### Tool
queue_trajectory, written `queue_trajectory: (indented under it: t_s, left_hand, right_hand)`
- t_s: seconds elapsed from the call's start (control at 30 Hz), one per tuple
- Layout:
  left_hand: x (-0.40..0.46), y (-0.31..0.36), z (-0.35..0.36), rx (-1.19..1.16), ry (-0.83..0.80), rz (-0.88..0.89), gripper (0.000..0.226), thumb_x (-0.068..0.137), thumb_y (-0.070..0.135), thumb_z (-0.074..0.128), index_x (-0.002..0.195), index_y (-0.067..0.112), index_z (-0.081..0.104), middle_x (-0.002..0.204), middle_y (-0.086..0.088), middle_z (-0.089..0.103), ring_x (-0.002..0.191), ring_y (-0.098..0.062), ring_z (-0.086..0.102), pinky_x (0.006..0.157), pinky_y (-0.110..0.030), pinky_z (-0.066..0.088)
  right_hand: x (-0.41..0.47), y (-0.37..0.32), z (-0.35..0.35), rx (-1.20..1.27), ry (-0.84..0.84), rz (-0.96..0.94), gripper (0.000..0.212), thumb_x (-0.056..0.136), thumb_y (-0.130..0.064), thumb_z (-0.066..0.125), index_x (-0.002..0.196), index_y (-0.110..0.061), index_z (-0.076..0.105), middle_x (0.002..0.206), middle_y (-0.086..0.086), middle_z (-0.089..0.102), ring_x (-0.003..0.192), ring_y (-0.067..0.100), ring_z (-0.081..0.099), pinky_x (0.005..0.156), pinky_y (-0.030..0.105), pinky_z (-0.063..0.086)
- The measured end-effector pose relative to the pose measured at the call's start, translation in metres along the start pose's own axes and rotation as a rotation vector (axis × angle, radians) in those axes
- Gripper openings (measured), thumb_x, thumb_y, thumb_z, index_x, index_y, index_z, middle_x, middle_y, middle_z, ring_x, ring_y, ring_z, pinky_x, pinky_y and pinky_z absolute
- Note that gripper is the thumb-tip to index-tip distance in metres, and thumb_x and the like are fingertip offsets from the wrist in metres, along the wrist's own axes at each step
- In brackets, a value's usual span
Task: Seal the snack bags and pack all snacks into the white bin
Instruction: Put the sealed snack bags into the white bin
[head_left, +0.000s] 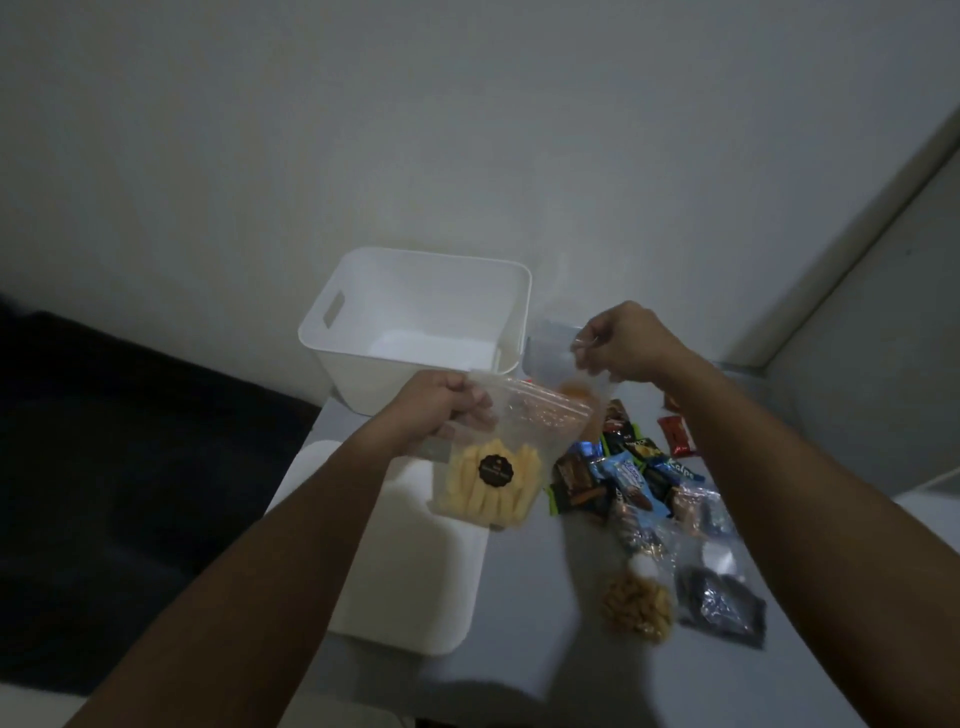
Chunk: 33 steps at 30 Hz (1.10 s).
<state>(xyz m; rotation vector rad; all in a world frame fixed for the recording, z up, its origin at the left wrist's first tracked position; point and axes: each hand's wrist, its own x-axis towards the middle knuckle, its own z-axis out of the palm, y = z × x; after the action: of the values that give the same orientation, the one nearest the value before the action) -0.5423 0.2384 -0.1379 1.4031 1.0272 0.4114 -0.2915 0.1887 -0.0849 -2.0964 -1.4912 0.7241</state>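
So the pale worktop (519, 670) fills the lower middle of the frame, and the white bin (415, 312) sits at its far end, dead centre, looks empty from here, with a handle slot on its left wall. Just in front of it lies a flat white lid (395, 561), lower centre. The left hand (441, 405) is gripping the top left corner of a clear zip bag of yellow sticks (498, 457) with a dark round sticker, holding it up over the lid. The right hand (623, 343), right of centre, pinches a second clear bag (571, 358) with something orange in it, pretty blurry. Lower right there's a pile of wrapped snacks (628, 467), then a dark packet (722, 603), and a small bag of nuts (636, 603) beside it.
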Motion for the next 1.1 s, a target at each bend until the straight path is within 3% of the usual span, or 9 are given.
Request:
queue_trajectory:
  t_s: [0.07,0.17,0.37,0.67,0.73,0.83,0.93,1.03,1.1]
  left_hand:
    - [0.002,0.016,-0.011,0.042,0.008,0.034,0.018,0.095,0.014,0.053,0.093,0.005,0.069,0.091,-0.011,0.075,0.083,-0.017,0.071,0.065,-0.027,0.05]
    - [0.005,0.036,-0.03,0.02,0.017,0.064,0.018,0.096,0.011,0.052,0.091,0.003,0.067,0.094,-0.016,0.074,0.086,-0.023,0.071,0.065,-0.029,0.053]
    - [0.005,0.074,-0.074,-0.038,0.05,0.142,0.017,0.097,0.009,0.05,0.092,0.0,0.064,0.096,-0.021,0.072,0.094,-0.033,0.071,0.079,-0.05,0.058]
    - [0.017,0.114,-0.115,-0.079,0.335,0.165,0.011,0.091,0.004,0.056,0.091,0.001,0.067,0.097,-0.02,0.071,0.09,-0.031,0.072,0.078,-0.056,0.057]
    - [0.024,0.119,-0.116,-0.096,0.384,0.158,0.009,0.089,0.004,0.058,0.089,0.002,0.067,0.095,-0.019,0.072,0.089,-0.03,0.072,0.077,-0.056,0.057]
    - [0.039,0.121,-0.11,-0.113,0.422,0.141,0.007,0.087,0.006,0.061,0.089,0.004,0.067,0.093,-0.016,0.072,0.09,-0.028,0.071,0.077,-0.054,0.058]
    - [0.057,0.118,-0.099,-0.131,0.449,0.129,0.006,0.086,0.007,0.063,0.082,0.009,0.067,0.091,-0.011,0.072,0.091,-0.024,0.07,0.078,-0.049,0.057]
    - [0.077,0.106,-0.085,-0.141,0.469,0.094,0.009,0.083,0.007,0.066,0.076,0.013,0.067,0.097,-0.009,0.072,0.09,-0.022,0.067,0.073,-0.042,0.056]
    - [0.09,0.097,-0.076,-0.174,0.489,0.055,0.011,0.081,0.01,0.069,0.072,0.017,0.068,0.098,-0.007,0.073,0.092,-0.023,0.067,0.063,-0.036,0.05]
  right_hand:
    - [0.0,-0.016,-0.017,0.008,-0.013,-0.032,0.006,0.084,-0.005,0.073,0.09,-0.007,0.074,0.086,0.012,0.075,0.078,0.022,0.073,0.071,0.041,0.062]
    - [0.001,-0.04,-0.036,0.029,-0.007,-0.074,0.01,0.086,-0.013,0.073,0.094,-0.006,0.073,0.086,0.009,0.075,0.08,0.019,0.073,0.074,0.041,0.062]
    - [0.007,-0.083,-0.061,0.075,0.069,-0.125,0.005,0.088,-0.011,0.071,0.091,-0.008,0.073,0.083,0.008,0.075,0.075,0.018,0.073,0.067,0.037,0.062]
    - [0.026,-0.125,-0.067,0.139,0.197,-0.081,0.009,0.088,-0.003,0.063,0.084,0.0,0.07,0.079,0.014,0.073,0.069,0.023,0.074,0.052,0.031,0.059]
    - [0.033,-0.133,-0.064,0.149,0.221,-0.054,0.01,0.088,-0.002,0.061,0.084,0.0,0.069,0.078,0.013,0.074,0.067,0.024,0.074,0.053,0.033,0.061]
    - [0.044,-0.143,-0.059,0.147,0.246,0.02,0.013,0.085,0.0,0.056,0.084,-0.001,0.069,0.076,0.012,0.074,0.059,0.028,0.073,0.041,0.026,0.054]
    - [0.057,-0.15,-0.056,0.171,0.273,0.074,0.017,0.081,0.001,0.052,0.088,0.002,0.068,0.073,0.015,0.074,0.054,0.029,0.072,0.039,0.026,0.053]
    - [0.067,-0.153,-0.053,0.172,0.295,0.108,0.021,0.08,-0.001,0.049,0.091,0.001,0.067,0.072,0.014,0.074,0.054,0.03,0.072,0.029,0.012,0.032]
    - [0.075,-0.153,-0.05,0.191,0.295,0.122,0.022,0.081,-0.001,0.048,0.093,0.002,0.066,0.073,0.015,0.073,0.055,0.031,0.072,0.028,0.011,0.029]
